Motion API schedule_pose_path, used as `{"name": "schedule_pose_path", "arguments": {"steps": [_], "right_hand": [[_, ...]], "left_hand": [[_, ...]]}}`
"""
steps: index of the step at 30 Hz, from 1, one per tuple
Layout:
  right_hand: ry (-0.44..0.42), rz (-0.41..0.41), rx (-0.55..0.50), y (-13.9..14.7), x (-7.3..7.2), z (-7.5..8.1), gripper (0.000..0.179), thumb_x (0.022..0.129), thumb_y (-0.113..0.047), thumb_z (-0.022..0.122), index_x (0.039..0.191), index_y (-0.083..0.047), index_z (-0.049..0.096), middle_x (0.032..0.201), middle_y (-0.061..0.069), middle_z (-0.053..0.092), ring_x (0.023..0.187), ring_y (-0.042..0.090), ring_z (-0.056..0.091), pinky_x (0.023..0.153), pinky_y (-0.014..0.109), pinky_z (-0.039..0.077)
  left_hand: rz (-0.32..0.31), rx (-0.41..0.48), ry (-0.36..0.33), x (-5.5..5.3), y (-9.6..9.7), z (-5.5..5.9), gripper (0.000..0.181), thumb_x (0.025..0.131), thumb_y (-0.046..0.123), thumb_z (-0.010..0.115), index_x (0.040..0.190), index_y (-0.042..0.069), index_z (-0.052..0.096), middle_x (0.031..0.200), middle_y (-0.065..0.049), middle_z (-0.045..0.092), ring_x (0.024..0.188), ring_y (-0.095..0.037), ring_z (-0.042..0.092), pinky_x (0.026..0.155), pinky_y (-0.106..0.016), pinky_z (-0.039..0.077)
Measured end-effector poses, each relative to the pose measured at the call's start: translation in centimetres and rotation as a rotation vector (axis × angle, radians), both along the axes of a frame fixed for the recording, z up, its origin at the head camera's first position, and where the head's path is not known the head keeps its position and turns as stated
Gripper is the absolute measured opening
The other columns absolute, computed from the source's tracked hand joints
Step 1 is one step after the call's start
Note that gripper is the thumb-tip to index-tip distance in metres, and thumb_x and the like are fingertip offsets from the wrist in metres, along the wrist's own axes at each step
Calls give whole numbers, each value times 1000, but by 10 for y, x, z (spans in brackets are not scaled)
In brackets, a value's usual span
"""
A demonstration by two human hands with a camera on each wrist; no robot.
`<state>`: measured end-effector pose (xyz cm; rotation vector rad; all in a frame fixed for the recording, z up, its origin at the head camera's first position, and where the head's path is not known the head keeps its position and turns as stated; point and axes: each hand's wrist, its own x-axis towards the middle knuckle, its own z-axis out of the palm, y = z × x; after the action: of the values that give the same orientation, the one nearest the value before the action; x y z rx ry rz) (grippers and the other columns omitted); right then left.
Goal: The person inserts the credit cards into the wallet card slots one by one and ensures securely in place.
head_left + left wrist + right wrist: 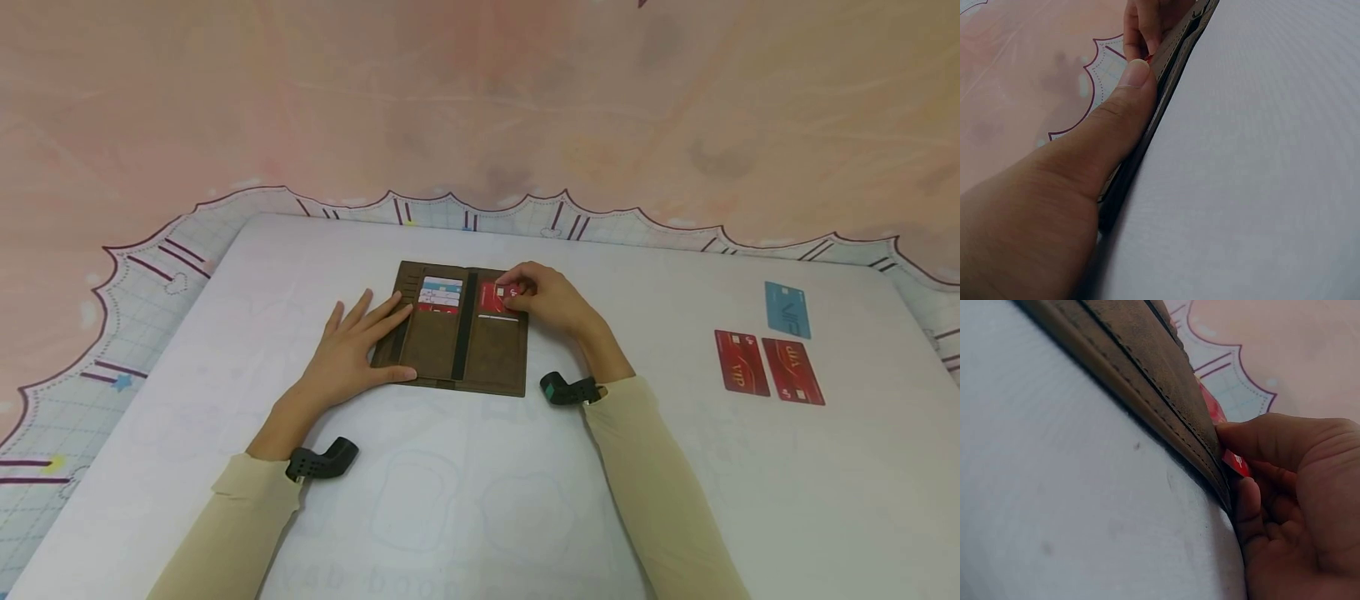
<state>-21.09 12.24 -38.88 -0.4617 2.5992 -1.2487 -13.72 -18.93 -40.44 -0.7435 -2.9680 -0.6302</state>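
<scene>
A red card lies crosswise, long axis left to right, in the right panel of the open brown wallet, whose fold points away from the person. The right hand pinches it; the left hand, fingers spread, touches the wallet's left side.

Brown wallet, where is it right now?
In the head view, the brown wallet lies open near mid-frame on the white table, left hand on its left side, right hand pinching a red card at its upper right.
</scene>
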Motion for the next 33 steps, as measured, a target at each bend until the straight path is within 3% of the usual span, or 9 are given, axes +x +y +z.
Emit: {"name": "schedule_pose_path", "arguments": {"steps": [33], "right_hand": [[54, 77, -7, 3, 0, -2, 14, 92, -14, 66, 106, -13, 70, 103, 3, 59, 93, 20, 51, 84, 33, 43]], "left_hand": [[-6, 4, 8, -1, -1, -2, 92, 74, 57, 74, 149, 18, 38, 155, -7, 26, 144, -34, 6, 112, -56, -7]]}}
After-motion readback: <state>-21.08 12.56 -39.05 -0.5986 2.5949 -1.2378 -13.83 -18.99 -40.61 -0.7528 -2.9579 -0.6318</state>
